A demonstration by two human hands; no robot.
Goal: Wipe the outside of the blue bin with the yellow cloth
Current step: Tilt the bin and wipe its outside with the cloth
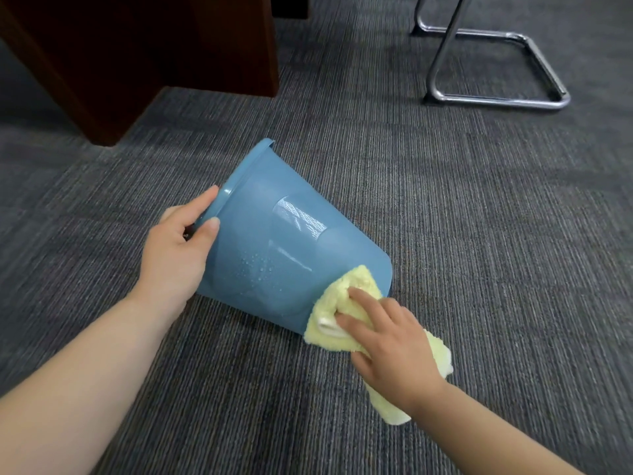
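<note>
**Asker:** Hands first, then. What is each one doing?

**Me:** My left hand (178,248) grips the rim of the bin (274,241), thumb on the outside wall, the other fingers hooked over the lip. My right hand (390,344) lies fairly flat on the cloth (346,282), pressing it to the wall down by the base. The loose end of the cloth trails under my wrist.

**Asker:** And where is the bin?

**Me:** Tipped on its side on the carpet (479,234), mouth toward the desk (171,46) at the far left and base toward me. The chair frame (496,101) is well apart, at the far right.

**Asker:** How far along would you say you are?

**Me:** Partway, I think. The cloth is on the wall, so wiping is under way. But droplets (257,265) bead across the lower middle, between my two hands, so that patch looks untouched.

**Asker:** What's left?

**Me:** Those droplets, probably the upper wall too. The side against the carpet and the far side are hidden, so I can't judge them. I'd expect to roll the bin by its rim to reach them.
</note>
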